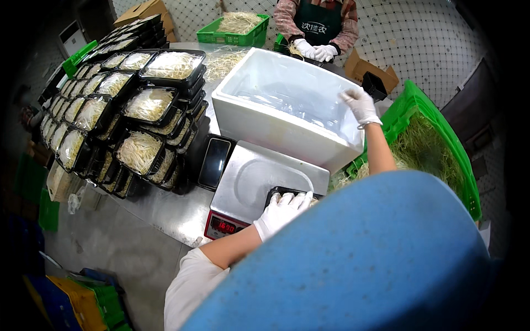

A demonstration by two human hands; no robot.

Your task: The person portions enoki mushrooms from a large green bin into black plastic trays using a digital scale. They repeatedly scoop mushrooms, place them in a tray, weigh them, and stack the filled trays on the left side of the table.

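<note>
My left hand (283, 214), in a white glove, lies over a black plastic tray (271, 193), fingers curled down into it. Its thumb and much of the tray are hidden. The tray sits on the metal plate of a digital scale (248, 178), whose red display is lit. My right hand (359, 105), also gloved, is raised at the right end of a white foam box (265, 124). Its fingers are bent and blurred, so whether they hold anything cannot be told. Glossy clear plastic film (285, 105) lies inside the box.
Stacked black trays of bean sprouts (140, 153) crowd the left, beside a phone (214, 161). Green crates of sprouts stand right (430, 145) and behind (232, 37). Across the table a gloved person (316, 49) handles sprouts. A blue curved surface (352, 256) blocks the lower right.
</note>
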